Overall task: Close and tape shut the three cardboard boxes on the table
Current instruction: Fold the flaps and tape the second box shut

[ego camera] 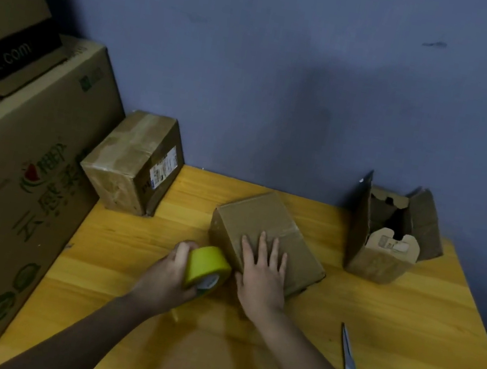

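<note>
A blue-grey wall fills the upper frame, and below it a yellow wooden worktop spans the lower half.

Head view: three small cardboard boxes sit on the worktop. The first, the taped box, stands at centre left against the wall, wrapped in clear tape with a white label on its end. The second, the middle box, lies at the centre of the frame with its flaps down and a seam running across its top. The third, the open box, stands at centre right, well apart from the others, its flaps up and a cardboard insert showing inside.

Two hands are in view. The left hand has its grip curled round one roll of yellow tape, held just beside the near left corner of the middle box. The right hand lies flat on top of the middle box, fingers straight and spread, its grip apart and pressing down.

One pair of scissors lies at lower right, blades together, its blue handles toward the frame's bottom edge. Two large cartons fill the left side: a printed carton below and a leaning carton in the upper left corner.
</note>
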`<action>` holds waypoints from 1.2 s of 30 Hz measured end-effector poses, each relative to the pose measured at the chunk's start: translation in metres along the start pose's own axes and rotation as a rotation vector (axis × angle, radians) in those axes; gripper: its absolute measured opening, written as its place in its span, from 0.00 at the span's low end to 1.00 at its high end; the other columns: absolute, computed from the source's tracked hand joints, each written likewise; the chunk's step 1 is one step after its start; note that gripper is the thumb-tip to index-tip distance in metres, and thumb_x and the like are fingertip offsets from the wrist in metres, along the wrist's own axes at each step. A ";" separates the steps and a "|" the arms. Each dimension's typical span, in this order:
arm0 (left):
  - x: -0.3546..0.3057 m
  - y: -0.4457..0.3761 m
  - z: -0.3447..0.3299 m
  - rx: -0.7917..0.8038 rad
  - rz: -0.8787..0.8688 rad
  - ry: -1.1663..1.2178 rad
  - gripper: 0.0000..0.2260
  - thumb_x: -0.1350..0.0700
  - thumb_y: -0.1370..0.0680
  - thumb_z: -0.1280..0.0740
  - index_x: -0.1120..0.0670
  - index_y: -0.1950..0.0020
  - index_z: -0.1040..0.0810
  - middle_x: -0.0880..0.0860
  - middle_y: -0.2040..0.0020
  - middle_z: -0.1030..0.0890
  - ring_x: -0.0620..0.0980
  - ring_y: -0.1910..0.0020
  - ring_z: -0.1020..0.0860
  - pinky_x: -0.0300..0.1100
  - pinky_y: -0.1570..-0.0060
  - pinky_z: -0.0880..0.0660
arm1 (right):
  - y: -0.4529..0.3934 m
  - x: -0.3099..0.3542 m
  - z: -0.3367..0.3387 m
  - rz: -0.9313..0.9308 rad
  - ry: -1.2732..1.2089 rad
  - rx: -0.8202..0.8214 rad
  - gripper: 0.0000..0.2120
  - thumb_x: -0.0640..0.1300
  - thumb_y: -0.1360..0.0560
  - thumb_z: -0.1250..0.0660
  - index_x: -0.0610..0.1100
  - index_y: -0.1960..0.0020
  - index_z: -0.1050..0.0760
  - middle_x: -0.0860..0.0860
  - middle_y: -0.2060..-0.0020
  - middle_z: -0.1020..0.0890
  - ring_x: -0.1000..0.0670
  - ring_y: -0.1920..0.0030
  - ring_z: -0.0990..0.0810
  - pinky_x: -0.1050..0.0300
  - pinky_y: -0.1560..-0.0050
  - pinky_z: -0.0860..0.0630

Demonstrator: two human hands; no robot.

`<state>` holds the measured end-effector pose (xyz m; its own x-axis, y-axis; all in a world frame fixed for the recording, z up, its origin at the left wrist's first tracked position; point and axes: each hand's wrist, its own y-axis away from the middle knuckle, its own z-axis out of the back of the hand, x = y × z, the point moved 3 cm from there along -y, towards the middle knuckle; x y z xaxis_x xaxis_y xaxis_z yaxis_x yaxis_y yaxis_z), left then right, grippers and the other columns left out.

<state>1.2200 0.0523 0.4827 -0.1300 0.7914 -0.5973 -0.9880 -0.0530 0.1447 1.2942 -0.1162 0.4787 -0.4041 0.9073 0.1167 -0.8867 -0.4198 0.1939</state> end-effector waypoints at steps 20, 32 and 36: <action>-0.167 -0.092 0.038 -0.166 -0.327 -0.362 0.25 0.44 0.27 0.30 0.50 0.34 0.32 0.53 0.38 0.28 0.57 0.39 0.26 0.48 0.46 0.29 | -0.009 -0.077 0.016 -0.122 -0.661 -0.225 0.19 0.37 0.21 0.40 0.39 0.30 0.33 0.44 0.34 0.28 0.43 0.36 0.28 0.54 0.39 0.32; -0.126 -0.073 0.047 -0.084 -0.383 -0.182 0.30 0.42 0.23 0.36 0.31 0.27 0.49 0.48 0.40 0.32 0.51 0.57 0.24 0.43 0.59 0.27 | -0.005 -0.074 0.013 -0.049 -0.565 -0.084 0.24 0.50 0.17 0.47 0.50 0.23 0.46 0.53 0.23 0.43 0.48 0.30 0.33 0.52 0.38 0.29; -0.150 -0.087 0.051 -0.010 -0.385 -0.451 0.25 0.40 0.22 0.40 0.37 0.26 0.42 0.55 0.38 0.27 0.57 0.46 0.23 0.44 0.54 0.26 | -0.004 -0.073 0.013 -0.104 -0.480 0.006 0.22 0.53 0.17 0.51 0.52 0.24 0.46 0.53 0.23 0.45 0.45 0.33 0.30 0.52 0.45 0.28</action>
<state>1.3298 -0.0308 0.6000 0.2844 0.9353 -0.2104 -0.9580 0.2857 -0.0247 1.3305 -0.1815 0.4825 -0.1627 0.8308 0.5323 -0.9148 -0.3291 0.2341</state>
